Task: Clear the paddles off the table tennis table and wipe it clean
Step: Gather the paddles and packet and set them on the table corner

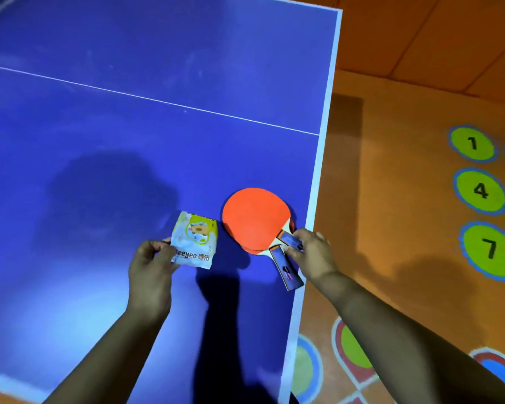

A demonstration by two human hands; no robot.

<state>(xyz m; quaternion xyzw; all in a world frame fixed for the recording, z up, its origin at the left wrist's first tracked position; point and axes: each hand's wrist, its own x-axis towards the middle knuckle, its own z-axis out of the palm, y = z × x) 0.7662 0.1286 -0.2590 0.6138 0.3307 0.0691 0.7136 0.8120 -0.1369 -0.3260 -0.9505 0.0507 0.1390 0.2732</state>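
Two stacked red paddles (255, 218) lie by the right edge of the table (129, 112). Our right hand (311, 252) pinches one handle (287, 239), and our left hand (150, 266) pinches a packet (194, 240) of wipes. We should probably gather both handles before lifting, so neither paddle slides off.

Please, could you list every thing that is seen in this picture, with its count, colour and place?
table: 1, blue with white lines, fills the left and middle of the view
paddles: 2, red faces, stacked near the table's right edge, handles pointing toward the person
packet: 1, white with green and yellow print, just left of the paddles
floor: 1, orange, right of the table
number circles: 3 whole (1, 4, 7), green with blue rims, on the floor at far right
left grip: 1, holds the packet's left edge
right grip: 1, pinches the upper paddle's handle
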